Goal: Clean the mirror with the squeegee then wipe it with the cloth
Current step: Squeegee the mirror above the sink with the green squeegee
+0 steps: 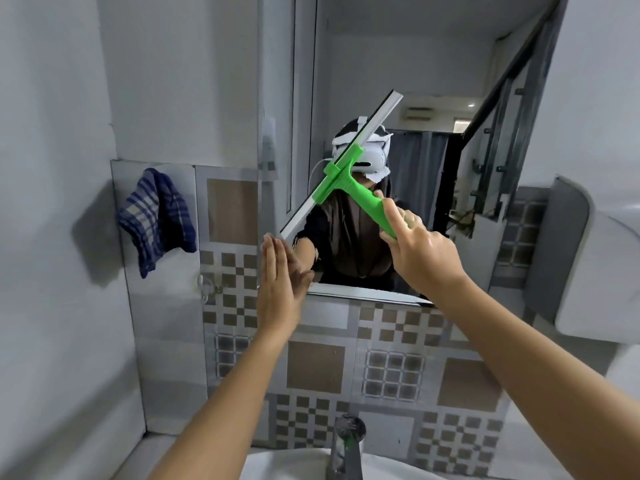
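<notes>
— Gripping the green plastic squeegee (343,178) by its handle, the right hand (415,247) is closing its fingers (391,216) around the grip, index finger lying along it. Why is the blade tilting like that?

— Its long white blade is slanting from about seven o'clock up to one o'clock across the rectangular wall mirror (426,64). I'd judge the angle is letting the rubber edge sweep a wide band of glass; whether it is actually touching the glass I cannot tell.

— And the left hand (280,282)?

— It is resting flat at the mirror's lower left edge, fingers straight and together, holding nothing. It looks to be bracing the person, or the mirror, against the push.

— Where is the cloth waiting?

— The blue checked cloth (156,220) is hanging on the wall at nine o'clock, well apart from the mirror, untouched, so the wiping step is not yet begun.

— Any brand or writing?

— None that I can read on the squeegee or the cloth.
</notes>
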A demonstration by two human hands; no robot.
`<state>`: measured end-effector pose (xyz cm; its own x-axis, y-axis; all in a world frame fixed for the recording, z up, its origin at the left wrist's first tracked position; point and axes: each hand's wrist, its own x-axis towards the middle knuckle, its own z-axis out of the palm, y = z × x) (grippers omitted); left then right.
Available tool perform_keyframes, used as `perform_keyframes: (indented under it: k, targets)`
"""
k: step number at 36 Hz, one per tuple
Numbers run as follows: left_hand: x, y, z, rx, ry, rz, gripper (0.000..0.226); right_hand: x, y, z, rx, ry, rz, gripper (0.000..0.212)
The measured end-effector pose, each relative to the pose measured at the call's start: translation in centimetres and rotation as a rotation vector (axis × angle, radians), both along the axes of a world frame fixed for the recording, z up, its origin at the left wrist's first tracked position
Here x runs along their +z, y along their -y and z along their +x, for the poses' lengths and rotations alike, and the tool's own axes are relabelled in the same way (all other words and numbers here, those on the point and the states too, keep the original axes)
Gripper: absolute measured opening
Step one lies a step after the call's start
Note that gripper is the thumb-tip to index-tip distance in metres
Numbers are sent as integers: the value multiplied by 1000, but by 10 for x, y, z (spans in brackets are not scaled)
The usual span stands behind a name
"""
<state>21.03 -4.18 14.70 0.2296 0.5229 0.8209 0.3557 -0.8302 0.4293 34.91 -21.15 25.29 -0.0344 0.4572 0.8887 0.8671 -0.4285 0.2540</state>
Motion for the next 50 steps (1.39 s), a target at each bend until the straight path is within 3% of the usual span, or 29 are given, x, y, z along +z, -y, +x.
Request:
perform_keyframes:
  k: [6,11,20,22,24,29,35,50]
  targets:
    - [24,1,-5,29,99,31,75,5,19,21,5,57,-31,49]
    - [72,-23,-15,-21,-80,253,76,10,40,29,60,44,3,54]
    - [168,-39,-7,107,11,344,67,15,69,42,72,-19,-32,56]
    - [184,-43,-3,87,18,346,68,11,76,48,54,-57,-25,49]
    - [200,-42,-2,61,13,353,67,5,83,53,22,-109,-6,46]
    - [209,-38,-2,-13,3,307,68,-19,91,46,-2,-294,21,65]
    - [207,-51,4,-22,-28,278,69,-48,75,25,-12,-510,83,58]
    - [202,-59,-5,1,-27,439,72,-101,27,-29,117,-972,417,57]
